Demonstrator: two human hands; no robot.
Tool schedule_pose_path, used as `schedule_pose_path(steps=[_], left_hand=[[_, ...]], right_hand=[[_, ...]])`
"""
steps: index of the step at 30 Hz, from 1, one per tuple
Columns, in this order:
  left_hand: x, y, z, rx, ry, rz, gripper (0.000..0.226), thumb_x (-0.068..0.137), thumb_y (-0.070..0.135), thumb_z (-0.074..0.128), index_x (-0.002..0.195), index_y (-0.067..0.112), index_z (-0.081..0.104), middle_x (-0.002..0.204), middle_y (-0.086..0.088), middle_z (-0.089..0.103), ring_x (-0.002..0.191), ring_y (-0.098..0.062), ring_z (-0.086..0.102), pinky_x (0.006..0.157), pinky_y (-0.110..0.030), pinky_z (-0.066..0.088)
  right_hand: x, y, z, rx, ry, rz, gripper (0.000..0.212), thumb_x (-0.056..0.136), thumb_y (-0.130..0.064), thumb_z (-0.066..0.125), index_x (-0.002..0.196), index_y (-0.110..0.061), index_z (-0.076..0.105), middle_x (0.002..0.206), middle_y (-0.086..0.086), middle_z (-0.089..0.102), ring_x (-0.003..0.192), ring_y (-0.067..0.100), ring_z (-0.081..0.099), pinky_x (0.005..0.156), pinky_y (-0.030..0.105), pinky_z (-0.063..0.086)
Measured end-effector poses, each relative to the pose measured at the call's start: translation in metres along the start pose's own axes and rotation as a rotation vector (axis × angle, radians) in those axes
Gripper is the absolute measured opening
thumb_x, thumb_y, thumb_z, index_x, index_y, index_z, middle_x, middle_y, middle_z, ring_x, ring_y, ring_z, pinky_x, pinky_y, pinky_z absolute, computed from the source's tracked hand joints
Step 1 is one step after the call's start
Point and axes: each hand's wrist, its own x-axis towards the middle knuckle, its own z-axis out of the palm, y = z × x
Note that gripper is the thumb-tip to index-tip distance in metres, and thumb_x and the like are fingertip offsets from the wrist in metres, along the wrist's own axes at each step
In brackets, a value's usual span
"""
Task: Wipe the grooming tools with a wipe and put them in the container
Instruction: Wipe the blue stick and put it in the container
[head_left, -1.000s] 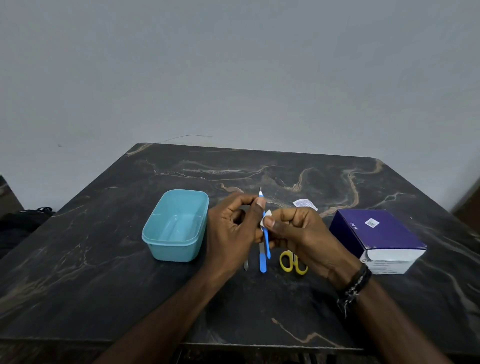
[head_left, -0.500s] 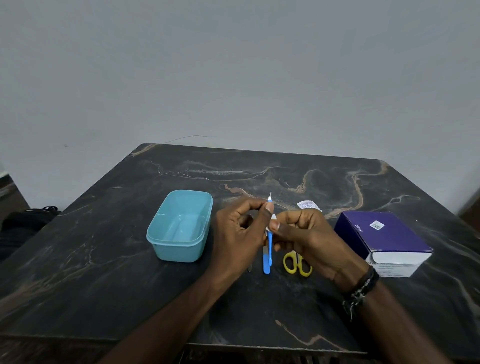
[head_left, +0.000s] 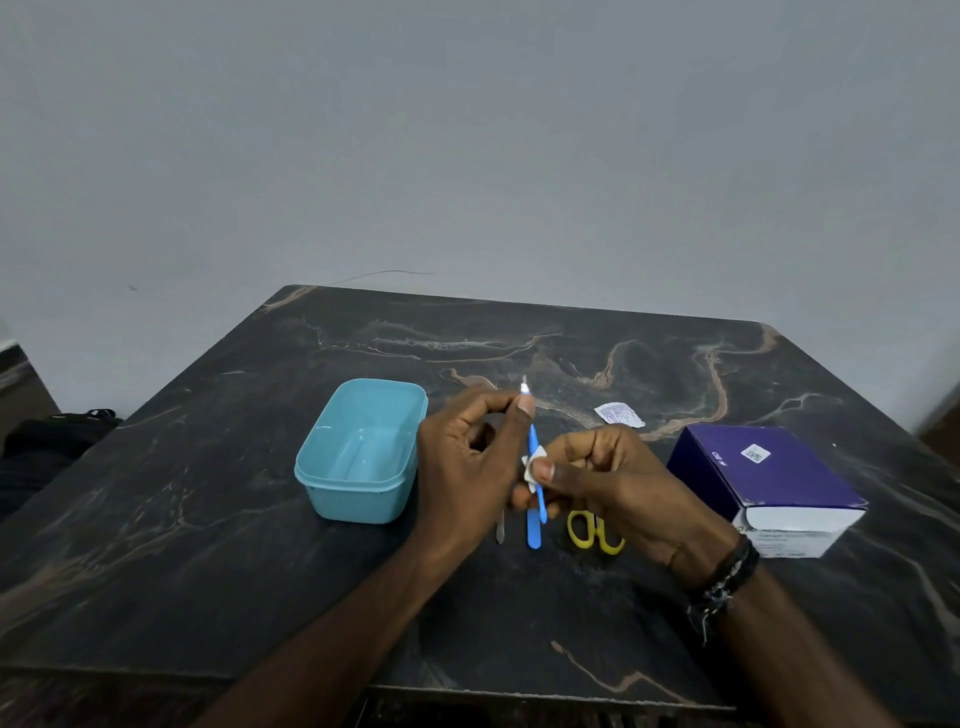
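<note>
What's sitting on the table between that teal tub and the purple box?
In the head view, between the teal tub and the purple box are both hands wiping a blue tool, plus yellow scissors, another blue tool and a thin metal tool.

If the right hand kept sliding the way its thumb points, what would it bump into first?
Probably the left hand, just past the blue tool that the right hand pinches with the wipe. Depth is hard to judge.

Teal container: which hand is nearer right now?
Left. The left hand sits just beside the teal container, pinching the blue-handled tool. The right hand is farther off, on the tool's other side, pinching the wipe around it.
</note>
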Motion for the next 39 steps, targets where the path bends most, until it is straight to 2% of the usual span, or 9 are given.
schedule_pose_path(steps=[4,10,14,18,22,28,31,35,39], left_hand=[[-0.003,-0.002,0.001,0.002,-0.117,0.043,0.009,0.088,0.023,0.066,0.083,0.018,0.071,0.073,-0.002,0.068,0.064,-0.025,0.067,0.052,-0.05,0.054],[-0.002,-0.003,0.001,0.05,-0.105,0.043,0.018,0.088,0.034,0.064,0.095,0.02,0.071,0.093,0.006,0.067,0.085,-0.023,0.068,0.066,-0.047,0.056],[-0.006,0.0,0.004,-0.004,-0.144,-0.131,0.031,0.08,0.036,0.075,0.106,0.022,0.065,0.094,0.002,0.07,0.071,-0.016,0.07,0.057,-0.035,0.056],[-0.008,0.001,0.006,-0.012,-0.248,-0.175,0.021,0.078,0.019,0.078,0.096,0.013,0.069,0.081,-0.003,0.072,0.07,-0.018,0.071,0.065,-0.036,0.06],[-0.01,0.004,0.005,-0.02,-0.305,-0.153,0.01,0.085,0.009,0.071,0.095,0.01,0.071,0.07,-0.002,0.07,0.059,-0.013,0.067,0.055,-0.021,0.055],[-0.01,0.0,0.004,0.106,-0.276,-0.07,0.008,0.085,0.019,0.071,0.088,0.013,0.075,0.062,-0.004,0.069,0.052,-0.021,0.063,0.05,-0.035,0.051],[-0.01,0.001,0.004,0.1,-0.252,-0.069,0.005,0.085,0.02,0.071,0.088,0.017,0.075,0.06,-0.004,0.068,0.048,-0.016,0.058,0.046,-0.03,0.048],[-0.009,-0.001,0.002,0.101,-0.22,-0.057,0.005,0.085,0.02,0.071,0.087,0.018,0.075,0.058,-0.007,0.066,0.049,-0.031,0.058,0.046,-0.041,0.047],[-0.009,0.0,0.003,0.109,-0.227,-0.059,0.005,0.085,0.019,0.072,0.086,0.015,0.075,0.059,-0.008,0.066,0.051,-0.032,0.058,0.047,-0.041,0.048]], right_hand=[[0.002,0.0,-0.001,0.039,0.083,-0.047,0.025,0.076,-0.029,0.075,0.084,-0.005,0.074,0.084,0.016,0.074,0.075,0.019,0.07,0.063,0.023,0.052],[0.005,0.0,-0.001,0.08,0.213,-0.123,0.025,0.076,-0.032,0.078,0.087,-0.01,0.074,0.084,0.01,0.075,0.079,0.017,0.07,0.068,0.029,0.049],[0.007,0.0,-0.006,0.168,0.351,-0.2,0.047,0.061,-0.052,0.082,0.09,-0.016,0.075,0.102,0.011,0.073,0.092,0.022,0.066,0.073,0.033,0.048],[0.007,0.002,-0.008,0.202,0.367,-0.231,0.037,0.069,-0.044,0.078,0.09,-0.014,0.075,0.112,0.013,0.071,0.097,0.029,0.065,0.078,0.04,0.052],[0.007,0.002,-0.007,0.204,0.345,-0.234,0.034,0.072,-0.04,0.077,0.092,-0.012,0.075,0.113,0.014,0.07,0.095,0.03,0.064,0.074,0.039,0.054],[0.008,0.002,-0.013,0.283,0.438,-0.241,0.023,0.072,-0.03,0.071,0.084,-0.01,0.073,0.106,0.012,0.072,0.093,0.016,0.063,0.065,0.024,0.048],[0.008,0.004,-0.013,0.223,0.409,-0.237,0.039,0.066,-0.044,0.081,0.088,-0.013,0.075,0.105,0.012,0.072,0.094,0.017,0.065,0.068,0.026,0.049],[0.009,0.005,-0.012,0.155,0.361,-0.199,0.051,0.061,-0.051,0.082,0.093,-0.011,0.075,0.105,0.013,0.073,0.093,0.019,0.067,0.068,0.026,0.05],[0.008,0.004,-0.012,0.244,0.443,-0.235,0.035,0.069,-0.038,0.077,0.089,-0.009,0.074,0.103,0.012,0.073,0.09,0.016,0.065,0.064,0.023,0.047]])
